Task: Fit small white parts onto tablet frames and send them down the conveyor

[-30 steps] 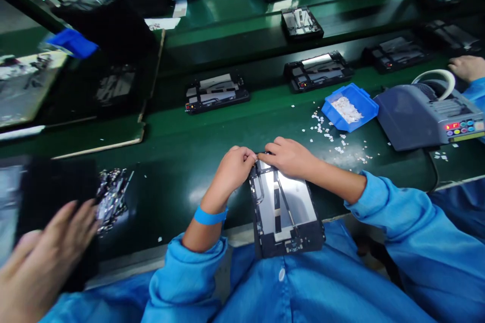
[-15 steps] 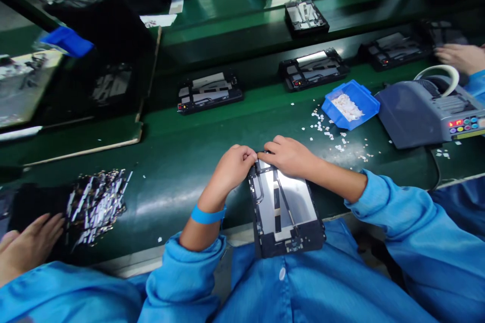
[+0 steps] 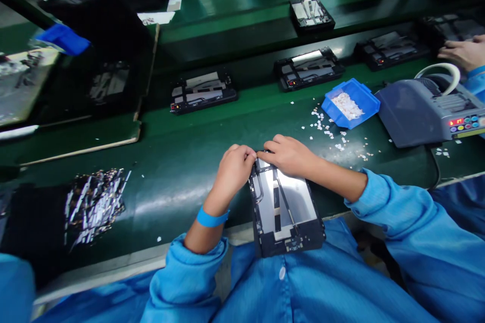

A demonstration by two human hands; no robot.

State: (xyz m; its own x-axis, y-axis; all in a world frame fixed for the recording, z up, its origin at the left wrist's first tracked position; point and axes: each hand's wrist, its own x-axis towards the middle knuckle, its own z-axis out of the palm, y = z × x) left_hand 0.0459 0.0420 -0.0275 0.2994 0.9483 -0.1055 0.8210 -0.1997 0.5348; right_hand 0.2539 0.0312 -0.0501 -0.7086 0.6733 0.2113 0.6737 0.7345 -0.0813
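Note:
An open black device frame with a silvery inner plate (image 3: 285,209) lies against my lap and the near edge of the green bench. My left hand (image 3: 234,169) is curled at the frame's far left corner, fingers pressed together there. My right hand (image 3: 290,155) rests over the far edge, fingers bent and meeting the left fingertips. What the fingertips pinch is too small to make out. A blue band circles my left wrist.
Two similar frames (image 3: 202,93) (image 3: 307,68) ride the conveyor beyond. A blue bin of white bits (image 3: 350,103) and a grey tape dispenser (image 3: 428,111) stand right. A pile of shiny strips (image 3: 94,204) lies left. A co-worker's hand (image 3: 460,53) reaches in at far right.
My hands stay at the frame's far edge. The neighbour's hand at the lower left has withdrawn out of view, and the frames on the conveyor have slid left.

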